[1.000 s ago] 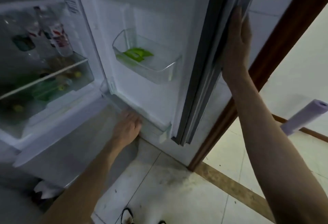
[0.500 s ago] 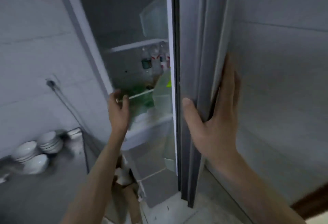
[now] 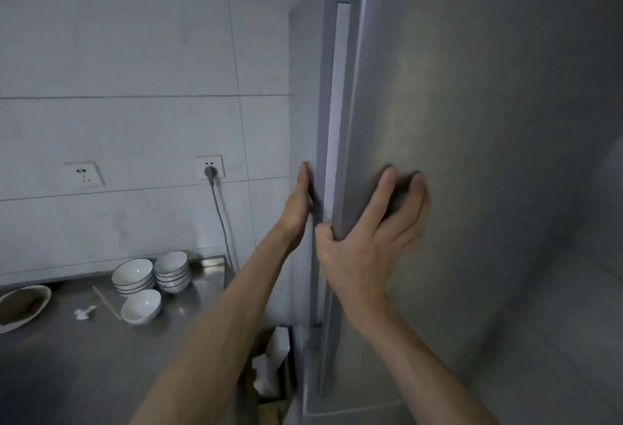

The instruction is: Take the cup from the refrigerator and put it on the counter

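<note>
Both my hands on the refrigerator (image 3: 488,155), cup nowhere in sight.

The door (image 3: 438,104) stands almost shut, leaving only a thin bright slit, so the shelves and the cup are hidden from me. My right hand (image 3: 367,239) clasps the door's edge, thumb tucked behind it, fingers spread on the steel front. My left hand (image 3: 298,205) lies flat and open against the cabinet's side, gripping nothing. On the counter (image 3: 84,357), stacked bowls (image 3: 151,274) look empty; the dish (image 3: 20,306) is cut off at the frame's left edge.
</note>
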A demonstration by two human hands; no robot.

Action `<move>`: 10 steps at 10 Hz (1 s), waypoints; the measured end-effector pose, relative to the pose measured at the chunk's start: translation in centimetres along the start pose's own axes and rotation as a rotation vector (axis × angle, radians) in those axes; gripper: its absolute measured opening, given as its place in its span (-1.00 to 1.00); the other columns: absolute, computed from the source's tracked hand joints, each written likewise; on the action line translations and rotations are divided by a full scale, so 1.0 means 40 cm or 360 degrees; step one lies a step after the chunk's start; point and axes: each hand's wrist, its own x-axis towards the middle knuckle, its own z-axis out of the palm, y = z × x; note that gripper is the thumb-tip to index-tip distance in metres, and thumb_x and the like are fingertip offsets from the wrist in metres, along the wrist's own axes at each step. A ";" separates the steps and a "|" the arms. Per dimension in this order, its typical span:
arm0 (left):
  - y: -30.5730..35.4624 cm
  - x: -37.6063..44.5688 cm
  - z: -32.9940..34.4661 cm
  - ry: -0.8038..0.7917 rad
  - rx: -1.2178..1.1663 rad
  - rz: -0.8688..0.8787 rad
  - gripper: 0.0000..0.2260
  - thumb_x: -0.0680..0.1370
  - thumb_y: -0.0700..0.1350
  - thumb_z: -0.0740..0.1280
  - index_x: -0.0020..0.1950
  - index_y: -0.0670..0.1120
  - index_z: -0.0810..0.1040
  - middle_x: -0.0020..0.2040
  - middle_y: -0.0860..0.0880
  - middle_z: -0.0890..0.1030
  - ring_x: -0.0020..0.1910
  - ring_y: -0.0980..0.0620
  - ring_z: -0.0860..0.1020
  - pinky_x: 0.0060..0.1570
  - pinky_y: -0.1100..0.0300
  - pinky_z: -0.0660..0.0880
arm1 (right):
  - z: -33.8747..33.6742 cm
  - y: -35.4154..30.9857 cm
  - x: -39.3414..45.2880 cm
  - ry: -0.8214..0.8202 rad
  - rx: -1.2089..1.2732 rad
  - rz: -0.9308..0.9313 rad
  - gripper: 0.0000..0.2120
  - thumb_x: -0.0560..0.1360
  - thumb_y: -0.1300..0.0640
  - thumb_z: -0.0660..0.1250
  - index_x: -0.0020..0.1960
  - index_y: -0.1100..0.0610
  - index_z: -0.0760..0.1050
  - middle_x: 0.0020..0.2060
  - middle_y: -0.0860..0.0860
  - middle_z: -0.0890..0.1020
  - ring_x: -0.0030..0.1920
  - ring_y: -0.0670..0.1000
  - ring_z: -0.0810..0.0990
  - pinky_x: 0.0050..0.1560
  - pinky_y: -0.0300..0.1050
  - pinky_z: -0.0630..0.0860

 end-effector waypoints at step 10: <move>-0.354 -0.171 -0.042 0.0377 0.0263 -0.0399 -0.50 0.78 0.10 0.04 0.63 -0.11 0.38 0.61 -0.13 0.44 0.60 -0.15 0.40 0.64 -0.18 0.24 | -0.091 0.265 -0.180 -0.0639 0.0163 -0.0123 -0.63 0.44 -0.10 0.38 0.23 -0.10 0.47 -0.03 -0.09 0.72 -0.07 -0.07 0.73 -0.05 -0.31 0.54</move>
